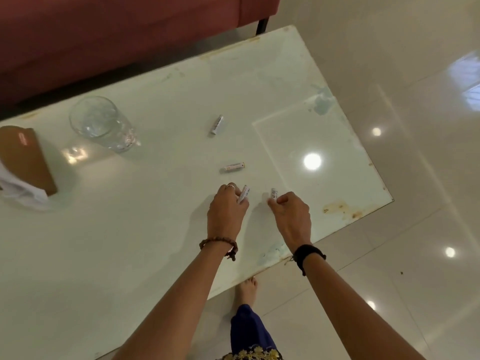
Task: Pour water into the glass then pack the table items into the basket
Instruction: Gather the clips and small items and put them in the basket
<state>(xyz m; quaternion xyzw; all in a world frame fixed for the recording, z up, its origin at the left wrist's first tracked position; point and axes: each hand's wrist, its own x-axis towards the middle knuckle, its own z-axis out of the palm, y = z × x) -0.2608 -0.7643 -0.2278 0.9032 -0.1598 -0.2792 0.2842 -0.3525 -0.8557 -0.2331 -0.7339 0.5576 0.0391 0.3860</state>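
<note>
Left hand [226,203] pinching 1 small white tube [243,194], right hand [291,207] pinching another [274,194], labels unreadable, brown box [26,157] cut off at tabletop [155,229] edge

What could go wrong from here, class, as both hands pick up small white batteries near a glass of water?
The two loose white cylindrical batteries could roll across the glossy white table. The left hand and right hand pinch theirs only at the fingertips, so one might slip. Reaching further could knock the clear glass of water.
</note>
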